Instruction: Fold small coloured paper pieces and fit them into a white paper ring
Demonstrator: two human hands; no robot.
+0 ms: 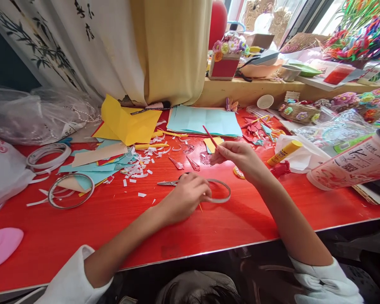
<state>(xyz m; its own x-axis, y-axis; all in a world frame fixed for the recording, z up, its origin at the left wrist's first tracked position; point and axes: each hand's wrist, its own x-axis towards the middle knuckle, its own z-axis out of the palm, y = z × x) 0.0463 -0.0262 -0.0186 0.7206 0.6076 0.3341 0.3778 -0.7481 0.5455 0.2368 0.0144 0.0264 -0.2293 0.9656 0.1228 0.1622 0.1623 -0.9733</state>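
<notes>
My left hand (190, 192) is closed, its fingers curled over the left side of a nearly used-up tape roll (221, 200) above the red table. Scissors (167, 183) show their blades beyond that hand; their handles are mostly hidden by it. Up and to the right, my right hand (234, 155) pinches a thin dark red stick-like piece (210, 135), which tilts up to the left. Two small folded red paper pieces (193, 164) lie between the hands. Below the right fingertips is a small yellow paper stack (213, 145).
White paper scraps (142, 158), coloured sheets (98, 162) and tape rolls (71, 207) lie to the left. Blue paper (205, 120) lies at the back. A glue stick (284, 153), small round tin (239, 172) and large tilted cup (354, 158) are on the right.
</notes>
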